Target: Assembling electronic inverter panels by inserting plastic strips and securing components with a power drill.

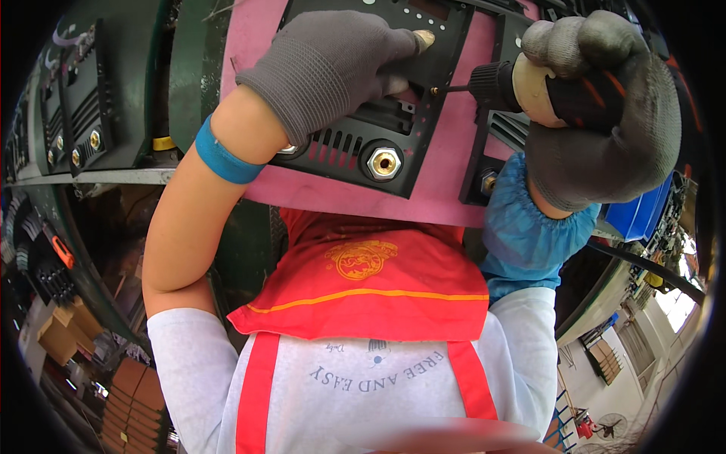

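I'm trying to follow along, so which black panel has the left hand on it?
The middle panel, on the pink sheet: the left hand lies across it. The right-side panel and the far-left panels lack that hand.

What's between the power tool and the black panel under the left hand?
In the head view, a thin dark bit with a brass-coloured tip spans the gap, over the pink surface.

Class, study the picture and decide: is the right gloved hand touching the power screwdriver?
Touching. The head view shows it plainly: the right hand, in its grey glove, wraps around the dark body of the power screwdriver, fingers curled over it.
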`<state>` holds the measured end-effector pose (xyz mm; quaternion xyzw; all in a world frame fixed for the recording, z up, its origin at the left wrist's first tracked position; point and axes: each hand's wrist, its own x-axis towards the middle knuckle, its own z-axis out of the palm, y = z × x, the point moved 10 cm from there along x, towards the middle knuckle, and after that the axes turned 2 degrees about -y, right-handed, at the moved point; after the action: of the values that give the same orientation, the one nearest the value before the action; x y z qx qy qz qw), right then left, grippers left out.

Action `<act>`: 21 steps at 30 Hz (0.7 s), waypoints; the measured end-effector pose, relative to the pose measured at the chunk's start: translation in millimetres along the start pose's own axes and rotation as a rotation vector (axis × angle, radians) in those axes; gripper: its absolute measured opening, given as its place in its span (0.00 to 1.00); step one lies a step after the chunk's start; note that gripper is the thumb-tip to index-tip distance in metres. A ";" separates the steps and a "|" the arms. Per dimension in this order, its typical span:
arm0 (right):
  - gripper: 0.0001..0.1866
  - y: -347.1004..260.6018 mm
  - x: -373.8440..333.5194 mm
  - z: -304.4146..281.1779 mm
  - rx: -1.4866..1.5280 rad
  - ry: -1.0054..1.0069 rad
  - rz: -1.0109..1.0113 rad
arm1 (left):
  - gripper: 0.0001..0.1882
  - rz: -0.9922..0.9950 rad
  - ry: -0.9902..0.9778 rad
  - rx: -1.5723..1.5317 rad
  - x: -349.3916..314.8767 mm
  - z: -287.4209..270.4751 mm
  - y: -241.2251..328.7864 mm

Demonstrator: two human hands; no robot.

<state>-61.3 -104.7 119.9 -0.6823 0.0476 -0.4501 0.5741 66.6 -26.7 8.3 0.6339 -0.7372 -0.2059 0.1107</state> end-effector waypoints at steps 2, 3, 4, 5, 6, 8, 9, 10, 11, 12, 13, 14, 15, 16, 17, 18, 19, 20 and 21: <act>0.22 1.9 -0.2 -1.5 0.012 0.008 0.012 | 0.27 0.014 0.010 -0.014 -0.5 -0.1 -0.3; 0.22 3.3 -0.3 -1.7 0.020 0.010 0.015 | 0.27 0.050 0.063 -0.062 -1.5 -5.1 2.3; 0.22 3.7 -0.3 -2.3 0.025 0.014 0.022 | 0.27 0.086 0.116 -0.111 -3.1 -10.1 5.1; 0.22 5.8 -0.5 -2.3 0.028 0.017 0.026 | 0.27 0.086 0.112 -0.114 -3.7 -9.3 5.0; 0.22 5.7 -0.4 -2.9 0.033 0.018 0.029 | 0.27 0.071 0.098 -0.109 -3.8 -7.7 3.5; 0.22 7.5 -0.6 -3.9 0.046 0.023 0.035 | 0.27 0.058 0.084 -0.102 -3.7 -6.1 2.0; 0.22 7.8 -1.1 -4.4 0.051 0.026 0.037 | 0.27 0.075 0.097 -0.101 -3.8 -7.6 3.4; 0.22 8.5 -1.4 -5.1 0.059 0.028 0.041 | 0.27 0.092 0.110 -0.100 -3.9 -9.0 4.7; 0.22 7.5 -1.9 -6.3 0.068 0.033 0.041 | 0.27 0.089 0.108 -0.101 -3.5 -8.8 4.1; 0.23 7.3 -2.0 -7.3 0.076 0.036 0.042 | 0.27 0.117 0.128 -0.098 -3.7 -10.8 6.5; 0.23 6.2 -2.2 -8.5 0.084 0.039 0.043 | 0.27 0.144 0.150 -0.094 -4.2 -12.9 8.8; 0.23 5.4 -1.4 -10.1 0.093 0.043 0.040 | 0.27 0.142 0.149 -0.093 -4.0 -12.6 8.5; 0.23 3.6 -1.0 -11.5 0.105 0.046 0.037 | 0.26 0.147 0.155 -0.101 -4.3 -13.0 8.8; 0.23 1.7 0.0 -13.7 0.119 0.054 0.034 | 0.26 0.153 0.161 -0.111 -4.8 -13.4 9.4; 0.23 -0.7 1.0 -15.6 0.133 0.058 0.029 | 0.26 0.151 0.160 -0.112 -5.1 -12.9 9.5; 0.23 -2.6 2.1 -18.2 0.152 0.070 0.027 | 0.26 0.130 0.150 -0.104 -4.9 -11.5 7.9; 0.23 -4.3 3.2 -20.5 0.168 0.080 0.022 | 0.25 0.109 0.140 -0.095 -4.8 -10.3 6.5; 0.23 -6.3 4.0 -21.9 0.178 0.083 0.019 | 0.25 0.109 0.141 -0.095 -4.8 -10.3 6.9; 0.23 -7.1 3.6 -24.6 0.219 0.107 0.015 | 0.25 0.093 0.130 -0.102 -4.4 -9.4 5.9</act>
<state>-78.8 -122.6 126.2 -0.5902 0.0339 -0.4841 0.6451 66.0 -23.3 19.8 0.6044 -0.7458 -0.1964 0.2000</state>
